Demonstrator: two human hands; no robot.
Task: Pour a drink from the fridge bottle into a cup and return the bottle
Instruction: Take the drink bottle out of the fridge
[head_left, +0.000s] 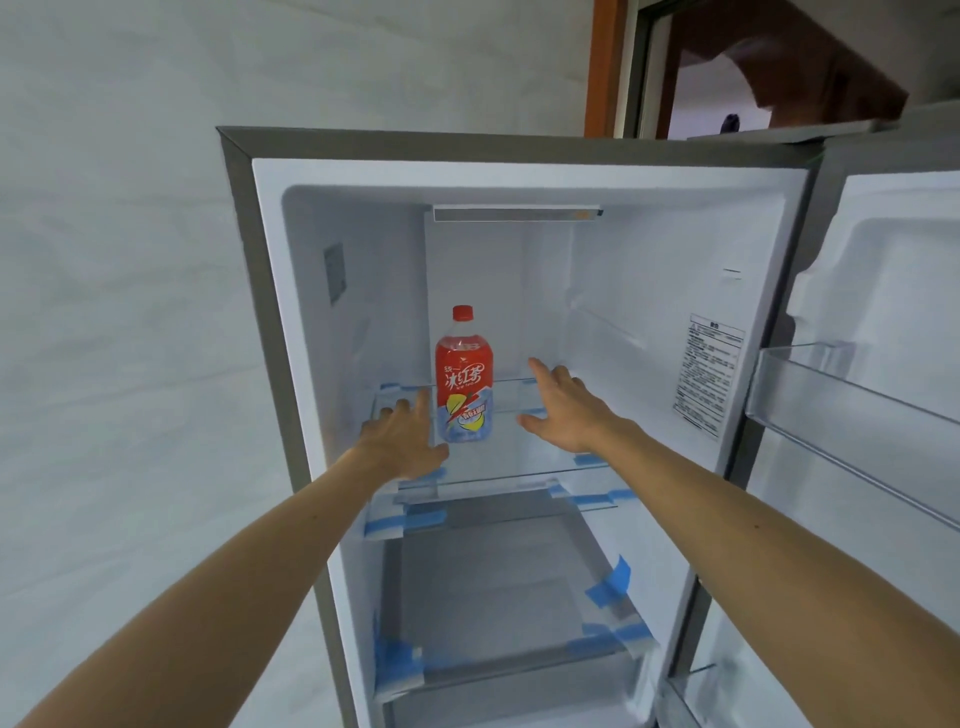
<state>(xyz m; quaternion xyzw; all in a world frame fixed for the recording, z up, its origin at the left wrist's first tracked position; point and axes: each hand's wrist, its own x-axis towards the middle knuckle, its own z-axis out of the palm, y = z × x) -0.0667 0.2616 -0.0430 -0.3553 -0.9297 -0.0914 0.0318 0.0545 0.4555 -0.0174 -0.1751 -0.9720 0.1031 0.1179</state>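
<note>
Open fridge (244, 249) against a pale wall, with door (893, 291) swung wide at right and a clear door bin (831, 395) on its inner side. Inside, on the upper glass shelf (519, 457), upright and left of centre: a plastic iced-tea bottle (464, 384) with a red label and red cap (462, 313). Reaching in from below on bare outstretched arms, one hand either side of it. At the bottle's left, left hand (402, 441), fingers straight and spread, gripping nothing, right against the bottle's lower edge; touching or not, impossible to tell. At its right, right hand (563, 410), fingers likewise extended, palm toward the bottle, clearly apart from it and holding nothing. Strips of blue tape (608, 587) at the shelf corners. On the right inner wall, a printed sticker (706, 379), text too small to read.
</note>
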